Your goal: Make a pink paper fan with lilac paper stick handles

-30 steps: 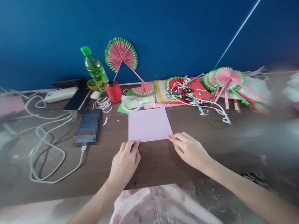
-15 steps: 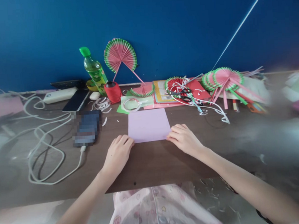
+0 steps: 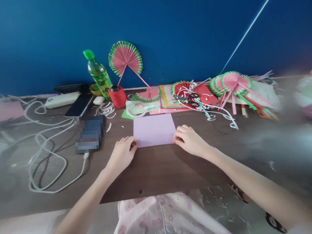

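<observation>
A light purple square of paper (image 3: pixel 154 129) lies flat on the dark brown table (image 3: pixel 158 169). My left hand (image 3: pixel 121 154) pinches its near left corner with curled fingers. My right hand (image 3: pixel 190 140) pinches the near right corner the same way. Both hands rest on the tabletop at the sheet's front edge. The sheet looks shorter front to back than a full square, its near edge lifted or folded under the fingers.
A phone (image 3: pixel 90 133) on a white cable (image 3: pixel 47 161) lies left of the paper. Behind it are a red thread spool (image 3: pixel 117 96), a green bottle (image 3: pixel 98 74), pink-and-green paper fans (image 3: pixel 125 57), scissors (image 3: pixel 190 98), paper strips and a tape ring (image 3: pixel 135 109).
Both hands slid forward and apart along the sheet's near edge to its corners. The visible paper has grown shorter as its near edge moved away from me.
</observation>
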`<state>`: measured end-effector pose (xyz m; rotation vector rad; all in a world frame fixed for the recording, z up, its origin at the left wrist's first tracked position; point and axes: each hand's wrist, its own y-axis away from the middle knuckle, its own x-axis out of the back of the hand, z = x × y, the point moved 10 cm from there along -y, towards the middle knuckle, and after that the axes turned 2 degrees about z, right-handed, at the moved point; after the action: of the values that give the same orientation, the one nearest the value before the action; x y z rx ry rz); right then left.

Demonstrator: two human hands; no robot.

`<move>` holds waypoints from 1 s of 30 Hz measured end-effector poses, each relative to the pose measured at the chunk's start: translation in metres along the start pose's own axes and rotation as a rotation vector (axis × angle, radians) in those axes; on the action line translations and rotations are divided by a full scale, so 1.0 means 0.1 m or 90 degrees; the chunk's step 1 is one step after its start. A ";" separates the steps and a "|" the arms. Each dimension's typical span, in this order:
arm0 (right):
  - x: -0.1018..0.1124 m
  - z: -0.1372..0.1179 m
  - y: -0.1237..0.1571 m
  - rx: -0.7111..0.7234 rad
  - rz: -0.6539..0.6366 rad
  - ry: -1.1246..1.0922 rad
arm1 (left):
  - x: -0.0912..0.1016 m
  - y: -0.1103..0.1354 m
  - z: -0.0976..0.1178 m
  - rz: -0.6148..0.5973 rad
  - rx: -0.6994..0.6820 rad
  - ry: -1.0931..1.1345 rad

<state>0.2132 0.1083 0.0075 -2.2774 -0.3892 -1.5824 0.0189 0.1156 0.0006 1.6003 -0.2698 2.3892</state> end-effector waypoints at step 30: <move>-0.21 -0.78 0.14 0.083 0.014 0.214 | -0.23 0.35 0.88 0.148 -0.153 -0.282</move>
<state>0.1459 0.0619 0.0109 -1.8688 -0.3642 -1.8283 0.0938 0.0545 0.0122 2.0514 -0.8318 2.0199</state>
